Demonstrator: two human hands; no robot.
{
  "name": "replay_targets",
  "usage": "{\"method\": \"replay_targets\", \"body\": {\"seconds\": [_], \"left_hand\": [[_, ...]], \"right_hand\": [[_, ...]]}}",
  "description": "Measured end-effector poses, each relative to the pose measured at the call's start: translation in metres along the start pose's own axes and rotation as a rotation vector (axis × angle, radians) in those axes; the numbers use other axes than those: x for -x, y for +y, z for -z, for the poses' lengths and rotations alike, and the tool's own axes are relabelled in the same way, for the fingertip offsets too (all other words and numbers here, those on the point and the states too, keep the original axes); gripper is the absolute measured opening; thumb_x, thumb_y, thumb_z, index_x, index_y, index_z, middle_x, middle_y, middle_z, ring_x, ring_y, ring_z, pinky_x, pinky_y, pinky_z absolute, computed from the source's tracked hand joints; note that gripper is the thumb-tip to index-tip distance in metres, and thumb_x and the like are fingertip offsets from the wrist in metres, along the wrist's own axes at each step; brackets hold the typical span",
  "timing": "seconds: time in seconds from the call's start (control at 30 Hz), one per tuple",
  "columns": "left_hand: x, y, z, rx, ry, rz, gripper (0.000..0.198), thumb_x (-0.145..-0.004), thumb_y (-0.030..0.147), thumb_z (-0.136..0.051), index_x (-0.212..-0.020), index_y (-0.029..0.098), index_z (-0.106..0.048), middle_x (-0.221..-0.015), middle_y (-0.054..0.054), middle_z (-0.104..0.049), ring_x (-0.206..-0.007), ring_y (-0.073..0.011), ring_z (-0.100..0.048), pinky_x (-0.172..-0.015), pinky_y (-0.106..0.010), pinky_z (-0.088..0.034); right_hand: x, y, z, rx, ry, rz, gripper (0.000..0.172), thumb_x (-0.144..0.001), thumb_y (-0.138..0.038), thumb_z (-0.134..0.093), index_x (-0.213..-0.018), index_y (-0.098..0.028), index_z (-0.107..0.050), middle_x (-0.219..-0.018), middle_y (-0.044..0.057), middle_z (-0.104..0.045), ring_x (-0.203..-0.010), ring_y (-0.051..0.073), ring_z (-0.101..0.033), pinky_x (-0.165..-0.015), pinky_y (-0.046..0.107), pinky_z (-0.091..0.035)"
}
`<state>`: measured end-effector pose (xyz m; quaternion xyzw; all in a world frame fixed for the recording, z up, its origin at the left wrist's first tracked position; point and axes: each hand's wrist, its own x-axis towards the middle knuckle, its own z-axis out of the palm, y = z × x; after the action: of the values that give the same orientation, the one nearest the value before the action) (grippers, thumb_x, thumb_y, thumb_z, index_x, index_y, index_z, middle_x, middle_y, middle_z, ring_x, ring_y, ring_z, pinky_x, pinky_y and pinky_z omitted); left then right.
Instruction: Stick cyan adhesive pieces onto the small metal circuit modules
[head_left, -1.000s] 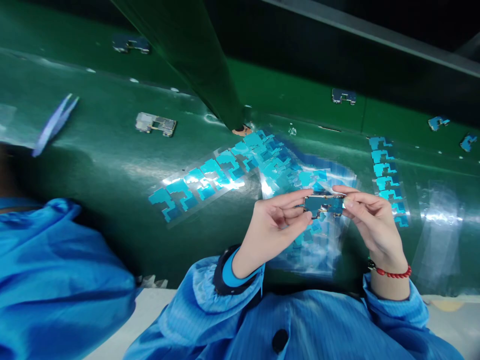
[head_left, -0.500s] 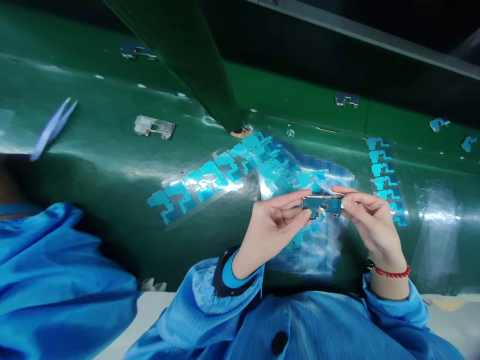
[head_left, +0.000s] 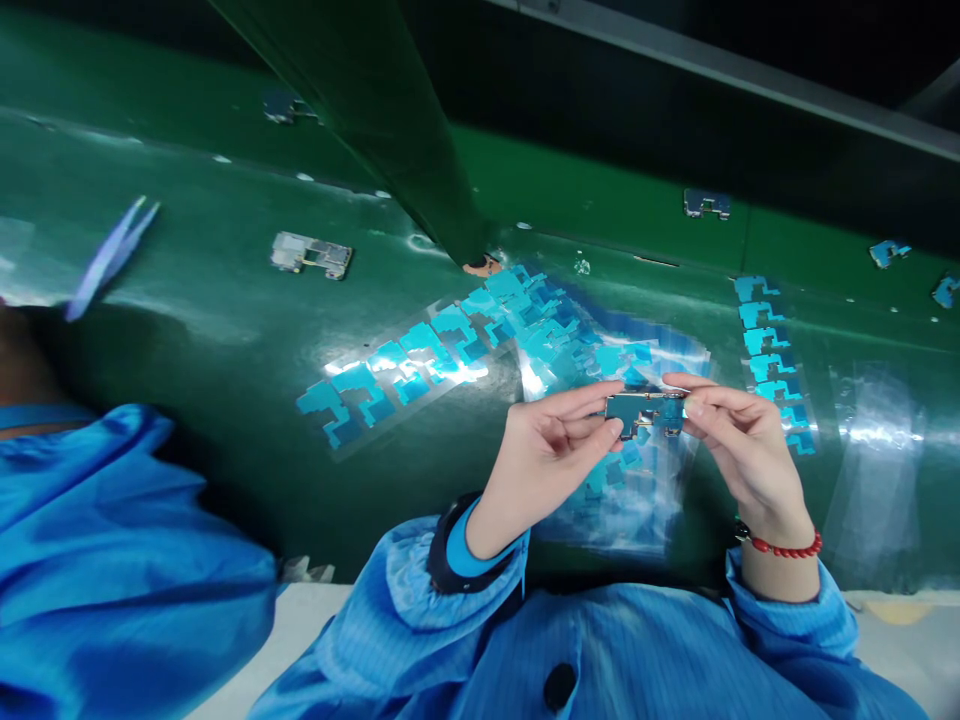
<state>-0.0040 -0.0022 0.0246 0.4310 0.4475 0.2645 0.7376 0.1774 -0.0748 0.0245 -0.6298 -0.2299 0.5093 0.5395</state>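
A small dark circuit board (head_left: pixel 628 413) with a notched lower edge is held up in front of me. My left hand (head_left: pixel 551 440) pinches its left end between thumb and fingers. At the other end, my right hand (head_left: pixel 739 425) grips it the same way. Beneath the hands lies a pile of clear sheets (head_left: pixel 652 500) bearing blue cut-out film pieces. One strip of blue film pieces (head_left: pixel 405 365) slants out to the left of the pile. Another blue strip (head_left: pixel 765 345) lies right of my right hand.
A silvery circuit board (head_left: pixel 311 255) and tweezers (head_left: pixel 112 258) lie on the green table at left. Behind, a green belt carries several boards, one (head_left: pixel 706 203) among them. A thick dark green post (head_left: pixel 397 130) slants across. Clear film (head_left: pixel 877 470) lies right; a co-worker's blue sleeve (head_left: pixel 112 540) is left.
The boards on the green belt at the back have shifted to the right. My hands and the circuit board between them have hardly moved.
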Motion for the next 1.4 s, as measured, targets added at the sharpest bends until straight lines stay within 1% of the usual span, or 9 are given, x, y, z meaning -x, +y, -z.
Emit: {"method": "replay_targets", "body": {"seconds": [0.07, 0.17, 0.4, 0.57, 0.73, 0.9, 1.17, 1.27, 1.4], "left_hand": [[0.0, 0.0002, 0.0, 0.005, 0.01, 0.007, 0.036, -0.072, 0.018, -0.076, -0.108, 0.014, -0.074, -0.068, -0.001, -0.077, -0.065, -0.0168, -0.075, -0.067, -0.021, -0.064], [0.0005, 0.0011, -0.0002, 0.013, 0.023, 0.01, 0.034, -0.071, 0.017, -0.077, -0.105, 0.014, -0.075, -0.066, 0.0, -0.076, -0.061, -0.0155, -0.074, -0.064, -0.019, -0.063], [0.001, 0.0027, -0.0024, 0.044, 0.034, 0.008, 0.033, -0.067, 0.013, -0.078, -0.1, 0.014, -0.076, -0.063, 0.002, -0.075, -0.055, -0.0122, -0.072, -0.062, -0.017, -0.063], [0.0003, 0.0036, -0.003, 0.042, 0.051, 0.013, 0.033, -0.066, 0.015, -0.078, -0.099, 0.014, -0.076, -0.057, 0.003, -0.073, -0.052, -0.0111, -0.07, -0.061, -0.017, -0.063], [0.0004, 0.0054, -0.0022, 0.037, 0.06, 0.028, 0.036, -0.064, 0.015, -0.078, -0.1, 0.015, -0.077, -0.054, 0.005, -0.07, -0.051, -0.0104, -0.069, -0.06, -0.017, -0.062], [0.0016, 0.0048, -0.0029, 0.017, 0.077, 0.04, 0.035, -0.064, 0.016, -0.078, -0.099, 0.015, -0.077, -0.046, 0.008, -0.062, -0.051, -0.0112, -0.067, -0.061, -0.02, -0.063], [0.0014, 0.0062, -0.0028, -0.024, 0.079, 0.046, 0.035, -0.066, 0.019, -0.077, -0.101, 0.016, -0.077, -0.045, 0.007, -0.061, -0.053, -0.0131, -0.068, -0.063, -0.025, -0.065], [0.001, 0.0074, -0.0031, -0.03, 0.089, 0.038, 0.034, -0.065, 0.018, -0.078, -0.099, 0.017, -0.078, -0.051, 0.005, -0.067, -0.053, -0.013, -0.068, -0.062, -0.025, -0.065], [0.0009, 0.0066, -0.0031, -0.029, 0.095, 0.04, 0.034, -0.064, 0.018, -0.079, -0.098, 0.017, -0.078, -0.063, 0.002, -0.074, -0.052, -0.0123, -0.068, -0.062, -0.023, -0.065]], "right_hand": [[0.0003, -0.0002, -0.0002, -0.003, -0.005, 0.001, 0.002, -0.074, -0.023, -0.078, -0.073, -0.025, -0.079, -0.102, 0.004, -0.076, -0.08, 0.012, -0.067, -0.063, 0.018, -0.053], [0.0009, -0.001, -0.0003, -0.001, -0.012, 0.004, 0.003, -0.075, -0.023, -0.078, -0.073, -0.025, -0.079, -0.103, 0.004, -0.076, -0.078, 0.012, -0.068, -0.063, 0.019, -0.053], [0.0015, -0.0002, 0.001, 0.02, -0.022, 0.017, 0.003, -0.076, -0.024, -0.078, -0.074, -0.026, -0.079, -0.104, 0.003, -0.076, -0.08, 0.011, -0.066, -0.062, 0.017, -0.051], [0.0013, -0.0006, -0.0003, 0.011, -0.011, 0.008, 0.002, -0.075, -0.025, -0.079, -0.072, -0.025, -0.079, -0.103, 0.003, -0.076, -0.075, 0.009, -0.065, -0.061, 0.017, -0.05], [0.0011, -0.0021, -0.0018, 0.001, -0.002, 0.015, 0.002, -0.073, -0.026, -0.08, -0.071, -0.025, -0.079, -0.1, 0.004, -0.077, -0.077, 0.012, -0.066, -0.06, 0.019, -0.05], [0.0017, -0.0021, -0.002, -0.007, -0.008, 0.038, 0.002, -0.072, -0.025, -0.08, -0.072, -0.026, -0.078, -0.099, 0.004, -0.077, -0.083, 0.016, -0.069, -0.06, 0.022, -0.052], [0.0023, -0.003, -0.0027, 0.014, -0.001, 0.038, 0.005, -0.07, -0.03, -0.081, -0.071, -0.027, -0.077, -0.1, 0.005, -0.076, -0.094, 0.023, -0.07, -0.066, 0.031, -0.055], [0.0024, -0.0017, -0.0017, 0.013, 0.002, 0.043, 0.003, -0.072, -0.027, -0.08, -0.073, -0.027, -0.077, -0.101, 0.005, -0.076, -0.095, 0.022, -0.069, -0.067, 0.03, -0.056], [0.0022, -0.0012, -0.0006, -0.014, -0.017, 0.047, 0.004, -0.074, -0.024, -0.079, -0.076, -0.028, -0.078, -0.103, 0.004, -0.076, -0.09, 0.018, -0.07, -0.066, 0.026, -0.055]]}}
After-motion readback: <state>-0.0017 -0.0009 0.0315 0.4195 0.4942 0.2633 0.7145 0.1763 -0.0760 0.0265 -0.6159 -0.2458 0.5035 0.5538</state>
